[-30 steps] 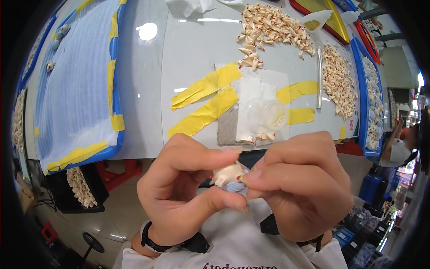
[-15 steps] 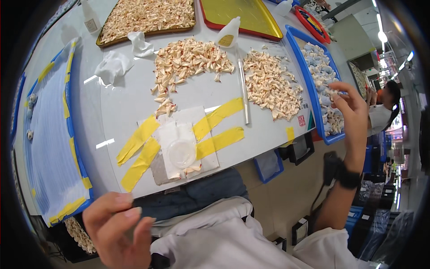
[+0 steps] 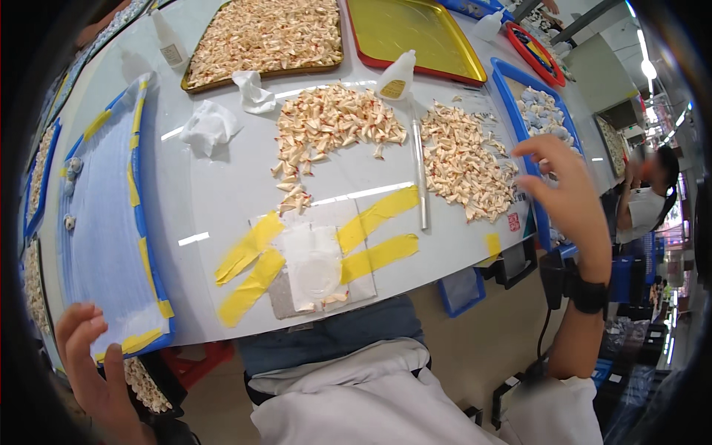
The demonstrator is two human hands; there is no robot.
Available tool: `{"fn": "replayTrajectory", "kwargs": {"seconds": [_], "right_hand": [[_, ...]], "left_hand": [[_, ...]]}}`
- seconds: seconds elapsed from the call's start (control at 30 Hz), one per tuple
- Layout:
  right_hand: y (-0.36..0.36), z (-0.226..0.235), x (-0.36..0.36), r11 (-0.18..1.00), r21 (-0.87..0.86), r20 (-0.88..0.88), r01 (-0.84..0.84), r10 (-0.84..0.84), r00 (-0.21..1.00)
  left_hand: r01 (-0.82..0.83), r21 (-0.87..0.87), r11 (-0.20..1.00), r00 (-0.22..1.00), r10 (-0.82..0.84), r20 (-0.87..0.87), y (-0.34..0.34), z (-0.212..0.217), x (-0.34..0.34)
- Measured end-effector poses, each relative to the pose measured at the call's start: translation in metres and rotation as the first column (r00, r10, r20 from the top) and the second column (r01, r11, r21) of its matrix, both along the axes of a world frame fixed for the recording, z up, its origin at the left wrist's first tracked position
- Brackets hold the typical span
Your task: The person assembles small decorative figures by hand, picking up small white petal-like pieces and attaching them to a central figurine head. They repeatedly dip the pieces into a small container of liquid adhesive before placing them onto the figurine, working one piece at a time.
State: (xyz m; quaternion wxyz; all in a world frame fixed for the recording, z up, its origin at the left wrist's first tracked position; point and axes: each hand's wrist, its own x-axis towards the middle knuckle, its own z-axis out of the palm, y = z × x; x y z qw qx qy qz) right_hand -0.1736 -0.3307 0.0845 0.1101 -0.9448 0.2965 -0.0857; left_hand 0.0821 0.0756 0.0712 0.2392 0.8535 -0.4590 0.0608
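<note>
My right hand point(image 3: 565, 189) hovers with its fingers spread and nothing in it. It is over the near edge of a blue tray point(image 3: 512, 74) holding pale blue and white pieces, just right of a pile of small cream pieces point(image 3: 463, 159). Low at the left, my left hand point(image 3: 89, 363) is open too, fingers apart, beside the near corner of a long blue tray point(image 3: 144, 245) lined with a white sheet. Between the hands, at the table's front edge, lies a white pad point(image 3: 317, 267) held down by yellow tape strips.
A second cream pile point(image 3: 334, 122), a thin metal rod point(image 3: 420, 178), a white glue bottle point(image 3: 397, 74) and crumpled tissues point(image 3: 211, 126) lie on the white table. Behind are a brown tray point(image 3: 263, 33) of pieces and a yellow tray point(image 3: 411, 30). Another person point(image 3: 653, 193) sits at right.
One second ago both hands were together at my chest, pinching a small piece. They have parted: the right reached out to the right tray, the left dropped low and left. Both are empty now.
</note>
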Motion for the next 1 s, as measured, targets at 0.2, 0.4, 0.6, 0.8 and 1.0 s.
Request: {"fn": "replayTrajectory", "kwargs": {"seconds": [0.2, 0.4, 0.6, 0.8, 1.0], "right_hand": [[0.000, -0.035, 0.029, 1.000, 0.014, -0.016, -0.020, 0.020, 1.000], [-0.005, -0.033, 0.024, 0.991, 0.110, 0.116, 0.078, -0.091, 0.989], [0.010, -0.012, 0.012, 0.891, 0.431, 0.290, 0.139, -0.283, 0.914], [0.051, 0.002, 0.016, 0.840, 0.540, 0.369, 0.061, -0.301, 0.879], [0.095, 0.003, 0.054, 0.754, 0.621, 0.484, -0.215, -0.152, 0.862]], "left_hand": [[-0.037, -0.075, 0.997, 0.954, 0.013, -0.300, 0.024, 0.024, 0.092], [-0.177, 0.160, 0.971, 0.947, 0.212, -0.241, 0.000, 0.019, 0.198], [-0.285, 0.589, 0.756, 0.945, 0.325, 0.041, 0.021, 0.000, 0.206], [-0.244, 0.265, 0.933, 0.968, 0.218, 0.126, 0.025, 0.008, 0.181], [-0.083, -0.265, 0.961, 0.879, -0.055, -0.474, -0.004, 0.033, 0.027]]}}
